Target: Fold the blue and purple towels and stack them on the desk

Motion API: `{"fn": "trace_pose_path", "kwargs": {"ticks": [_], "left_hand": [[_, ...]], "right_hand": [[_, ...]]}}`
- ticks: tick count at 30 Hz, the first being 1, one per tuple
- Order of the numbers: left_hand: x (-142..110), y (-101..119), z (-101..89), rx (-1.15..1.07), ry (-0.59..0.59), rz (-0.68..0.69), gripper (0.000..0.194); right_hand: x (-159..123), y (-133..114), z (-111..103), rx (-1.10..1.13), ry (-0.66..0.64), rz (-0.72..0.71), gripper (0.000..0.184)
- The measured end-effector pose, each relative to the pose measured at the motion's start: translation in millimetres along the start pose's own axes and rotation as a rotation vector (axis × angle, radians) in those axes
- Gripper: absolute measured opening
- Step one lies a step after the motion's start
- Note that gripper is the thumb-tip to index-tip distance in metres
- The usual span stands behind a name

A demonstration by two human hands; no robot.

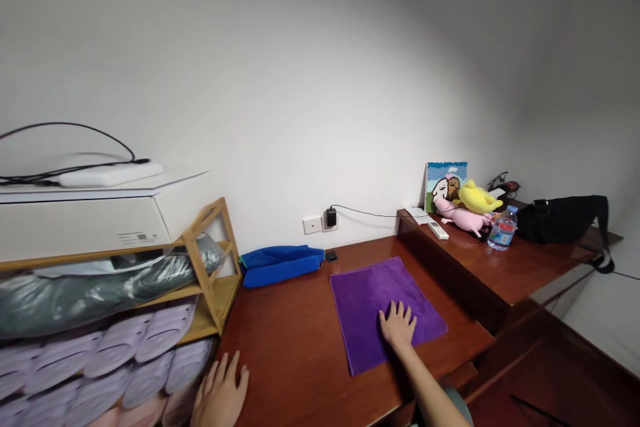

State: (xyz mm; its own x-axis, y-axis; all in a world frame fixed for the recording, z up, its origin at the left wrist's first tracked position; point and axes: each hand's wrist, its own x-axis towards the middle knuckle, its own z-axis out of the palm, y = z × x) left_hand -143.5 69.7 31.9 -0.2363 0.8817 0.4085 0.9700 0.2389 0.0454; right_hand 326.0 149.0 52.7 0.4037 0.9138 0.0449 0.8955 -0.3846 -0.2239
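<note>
A purple cloth [365,300] lies spread flat on the reddish-brown desk [290,347]. My right hand [399,325] rests on it near its front right part, palm down with fingers spread, gripping nothing. At the desk's left edge, my left hand [220,395] is held palm down, its fingers apart and nothing in them; whether it touches the desk I cannot tell. Against the wall behind the cloth sits a folded blue fabric item [283,265].
Left stands a wooden rack [220,293] with lilac slippers [165,330] and a white box [80,223] on top. A raised desk section [495,273] on the right holds plush toys [465,217], a bottle [503,230], a remote [439,230] and a black bag [555,220]. A charger [331,217] is plugged into the wall.
</note>
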Motion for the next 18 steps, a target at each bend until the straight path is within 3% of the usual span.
{"fn": "trace_pose_path", "kwargs": {"ticks": [5, 13, 16, 18], "left_hand": [[0, 0, -0.7, 0.041, -0.027, 0.004, 0.071], [1, -2, -1.7, -0.011, -0.019, 0.019, 0.068], [1, -1, -2.8, 0.012, -0.030, 0.006, 0.073], [1, 0, -3.2, -0.011, -0.011, -0.003, 0.073]], "right_hand": [[-6, 12, 9, -0.033, -0.037, -0.102, 0.076], [36, 67, -39, -0.008, -0.224, -0.448, 0.067], [44, 68, -47, -0.053, -0.173, -0.358, 0.064], [37, 57, -40, -0.053, -0.082, -0.254, 0.063]]}}
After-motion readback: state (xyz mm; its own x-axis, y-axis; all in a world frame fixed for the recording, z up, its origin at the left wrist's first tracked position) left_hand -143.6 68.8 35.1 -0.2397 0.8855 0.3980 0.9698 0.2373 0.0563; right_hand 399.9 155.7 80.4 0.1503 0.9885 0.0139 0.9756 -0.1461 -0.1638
